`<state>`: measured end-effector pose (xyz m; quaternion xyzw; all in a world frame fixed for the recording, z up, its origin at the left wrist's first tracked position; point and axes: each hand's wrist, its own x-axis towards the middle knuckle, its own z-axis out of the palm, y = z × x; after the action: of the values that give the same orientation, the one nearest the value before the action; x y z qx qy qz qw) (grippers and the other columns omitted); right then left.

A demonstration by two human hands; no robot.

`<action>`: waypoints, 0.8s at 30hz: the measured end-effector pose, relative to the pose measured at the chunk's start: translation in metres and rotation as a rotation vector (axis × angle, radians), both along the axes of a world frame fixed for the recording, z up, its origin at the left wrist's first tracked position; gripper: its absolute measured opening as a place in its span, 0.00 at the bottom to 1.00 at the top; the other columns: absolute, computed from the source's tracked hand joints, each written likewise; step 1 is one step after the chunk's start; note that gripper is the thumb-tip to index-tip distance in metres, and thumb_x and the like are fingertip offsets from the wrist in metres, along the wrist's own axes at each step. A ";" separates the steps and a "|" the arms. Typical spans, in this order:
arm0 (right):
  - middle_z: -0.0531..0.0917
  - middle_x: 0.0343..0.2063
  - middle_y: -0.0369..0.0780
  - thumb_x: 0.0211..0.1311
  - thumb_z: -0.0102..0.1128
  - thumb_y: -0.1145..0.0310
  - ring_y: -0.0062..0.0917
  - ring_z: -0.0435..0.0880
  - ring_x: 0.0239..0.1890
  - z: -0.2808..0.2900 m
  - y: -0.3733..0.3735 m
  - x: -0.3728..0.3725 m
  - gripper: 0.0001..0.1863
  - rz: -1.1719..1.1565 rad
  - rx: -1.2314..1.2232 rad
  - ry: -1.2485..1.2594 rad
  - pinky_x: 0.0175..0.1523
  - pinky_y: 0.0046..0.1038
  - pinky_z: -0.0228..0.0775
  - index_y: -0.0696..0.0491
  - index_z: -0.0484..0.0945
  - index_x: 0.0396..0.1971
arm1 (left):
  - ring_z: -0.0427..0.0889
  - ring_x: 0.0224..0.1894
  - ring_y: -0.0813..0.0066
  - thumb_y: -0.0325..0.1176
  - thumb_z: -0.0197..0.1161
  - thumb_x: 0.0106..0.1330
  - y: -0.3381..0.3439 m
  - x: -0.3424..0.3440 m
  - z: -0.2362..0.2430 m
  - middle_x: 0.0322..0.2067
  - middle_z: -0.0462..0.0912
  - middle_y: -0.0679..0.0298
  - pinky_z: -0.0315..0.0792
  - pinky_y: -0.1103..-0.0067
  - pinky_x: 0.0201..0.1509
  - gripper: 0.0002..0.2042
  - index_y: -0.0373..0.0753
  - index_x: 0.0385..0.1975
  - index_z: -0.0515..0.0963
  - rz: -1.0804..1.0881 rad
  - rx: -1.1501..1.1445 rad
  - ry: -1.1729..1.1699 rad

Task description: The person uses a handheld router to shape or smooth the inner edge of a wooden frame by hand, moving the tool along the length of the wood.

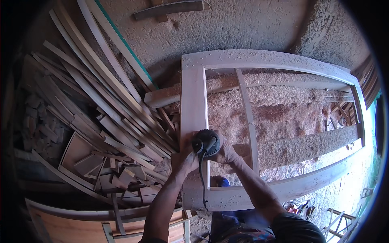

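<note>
A dark, round-topped power tool point(206, 142), which looks like a router seen from above, stands on the left end rail of a pale wooden frame point(193, 105). My left hand point(189, 158) grips its left side, and my right hand point(227, 150) holds it from the right. Most of the fingers are hidden behind the tool's body. A black cord point(201, 178) runs from the tool down toward me, across the near left corner of the frame. The tool's base and any bit are out of sight beneath it. Small shavings are scattered on the frame.
Under the frame lie support beams point(308, 141) covered in shavings. Long wooden strips point(101, 77) and a heap of offcuts point(121, 178) fill the left. A curved wood piece point(170, 9) lies at the far side. Wooden panels point(69, 227) stand near left.
</note>
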<state>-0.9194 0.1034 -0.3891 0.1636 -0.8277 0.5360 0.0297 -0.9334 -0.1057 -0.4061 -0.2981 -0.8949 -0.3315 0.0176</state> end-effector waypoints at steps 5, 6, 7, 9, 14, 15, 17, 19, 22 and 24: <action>0.82 0.53 0.44 0.33 0.92 0.54 0.39 0.83 0.58 -0.004 0.004 -0.022 0.50 -0.036 -0.070 0.080 0.65 0.36 0.74 0.50 0.75 0.61 | 0.83 0.56 0.73 0.47 0.68 0.73 0.010 -0.034 -0.040 0.57 0.82 0.65 0.81 0.67 0.61 0.23 0.45 0.63 0.76 0.073 1.209 -1.251; 0.82 0.53 0.43 0.33 0.92 0.54 0.38 0.83 0.57 -0.010 0.002 -0.029 0.51 -0.012 -0.259 -0.002 0.65 0.36 0.74 0.50 0.75 0.62 | 0.83 0.57 0.73 0.47 0.66 0.74 0.011 -0.042 -0.046 0.57 0.81 0.65 0.81 0.66 0.61 0.22 0.44 0.63 0.76 0.066 1.174 -1.211; 0.81 0.53 0.43 0.33 0.92 0.54 0.38 0.83 0.57 -0.016 -0.002 -0.036 0.51 0.015 -0.451 -0.085 0.65 0.36 0.74 0.50 0.75 0.62 | 0.83 0.57 0.73 0.47 0.65 0.75 0.010 -0.049 -0.055 0.58 0.81 0.65 0.81 0.66 0.62 0.22 0.44 0.63 0.76 0.065 1.138 -1.169; 0.81 0.54 0.42 0.35 0.91 0.56 0.36 0.83 0.57 -0.023 -0.009 -0.056 0.50 0.045 -0.647 -0.215 0.65 0.35 0.74 0.51 0.75 0.63 | 0.83 0.57 0.72 0.48 0.63 0.76 0.007 -0.065 -0.068 0.58 0.81 0.64 0.81 0.66 0.63 0.22 0.44 0.63 0.76 0.080 0.983 -0.988; 0.80 0.54 0.42 0.43 0.87 0.60 0.33 0.81 0.56 -0.006 0.016 -0.096 0.44 0.015 -0.256 0.068 0.65 0.33 0.73 0.51 0.74 0.62 | 0.80 0.61 0.68 0.46 0.67 0.73 0.037 -0.101 -0.009 0.59 0.80 0.62 0.77 0.66 0.65 0.24 0.43 0.64 0.74 0.025 1.185 -1.150; 0.80 0.54 0.42 0.44 0.86 0.60 0.33 0.81 0.56 0.002 0.016 -0.107 0.43 0.035 -0.241 0.120 0.65 0.33 0.72 0.51 0.74 0.62 | 0.80 0.59 0.68 0.44 0.67 0.73 0.033 -0.110 -0.010 0.57 0.80 0.62 0.78 0.66 0.63 0.23 0.43 0.63 0.74 0.006 1.088 -0.995; 0.81 0.55 0.41 0.44 0.85 0.63 0.32 0.81 0.57 0.003 0.018 -0.113 0.41 0.052 -0.254 0.113 0.65 0.32 0.72 0.51 0.74 0.61 | 0.79 0.58 0.66 0.42 0.68 0.72 0.028 -0.120 -0.018 0.55 0.80 0.63 0.76 0.64 0.62 0.21 0.44 0.61 0.74 -0.036 0.761 -0.648; 0.81 0.55 0.41 0.43 0.85 0.65 0.30 0.81 0.56 0.006 0.016 -0.113 0.41 0.061 -0.303 0.093 0.65 0.32 0.72 0.51 0.74 0.61 | 0.76 0.61 0.64 0.43 0.68 0.71 0.020 -0.124 -0.026 0.55 0.80 0.63 0.70 0.61 0.66 0.22 0.45 0.61 0.75 -0.028 0.186 -0.173; 0.82 0.55 0.39 0.41 0.87 0.64 0.26 0.83 0.56 0.014 0.005 -0.099 0.44 0.058 -0.328 0.048 0.63 0.31 0.75 0.51 0.74 0.61 | 0.69 0.68 0.60 0.50 0.68 0.69 0.012 -0.111 -0.047 0.57 0.80 0.61 0.56 0.60 0.74 0.26 0.45 0.63 0.76 -0.051 0.740 -0.725; 0.82 0.55 0.39 0.40 0.88 0.63 0.25 0.83 0.56 -0.005 0.006 -0.080 0.45 -0.077 -0.258 0.088 0.63 0.30 0.76 0.52 0.74 0.61 | 0.68 0.70 0.62 0.48 0.69 0.68 0.014 -0.100 -0.051 0.61 0.78 0.62 0.56 0.60 0.76 0.29 0.46 0.66 0.73 -0.112 0.474 -0.480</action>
<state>-0.9994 0.1091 -0.3937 0.1497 -0.7554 0.6289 0.1073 -1.0330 -0.0921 -0.4568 -0.2477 -0.7540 -0.5914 -0.1429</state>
